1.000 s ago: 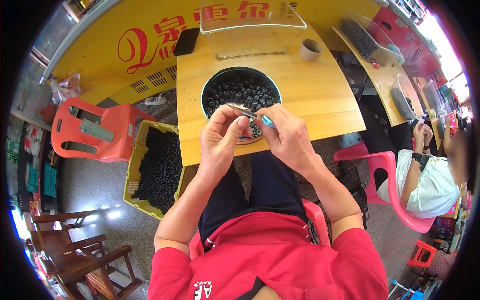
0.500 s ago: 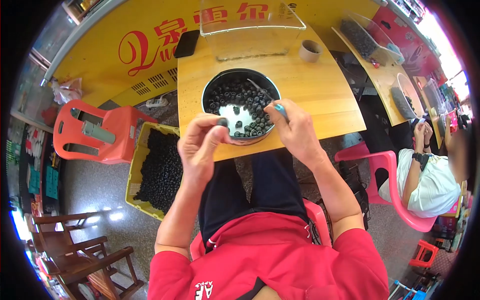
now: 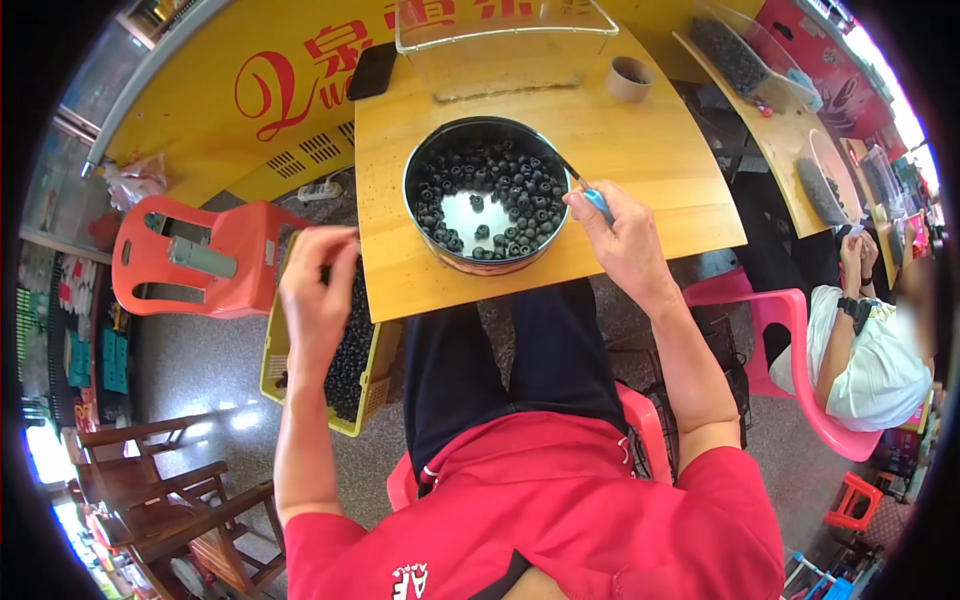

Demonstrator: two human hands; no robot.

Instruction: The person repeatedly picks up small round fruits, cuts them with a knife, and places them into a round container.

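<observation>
The round bowl (image 3: pixel 462 213) sits near the front edge of the bench (image 3: pixel 670 200), where it was half a second ago. Dark round pieces (image 3: pixel 487 172) ring its inside, and pale bottom shows through the middle.

My right hand (image 3: pixel 628 240) has drawn off to the right of the bowl, gripping the blue-handled tool (image 3: pixel 597 203); its shaft, which lay over the pieces earlier, now only crosses the right rim in my view. My left hand (image 3: pixel 320 290), which was pinching one piece at the bowl's near left side, has swung over the yellow crate (image 3: pixel 375 395). Its fingers are curled and blurred, so I cannot tell whether they hold anything. That hand and forearm block part of the crate and its dark contents.

Behind the bowl stand a clear box (image 3: pixel 508 38) and a small cup (image 3: pixel 629 80). A red chair (image 3: pixel 250 255) bears a grey cylinder (image 3: pixel 203 258) on my left; to my right sits another person (image 3: pixel 850 360).
</observation>
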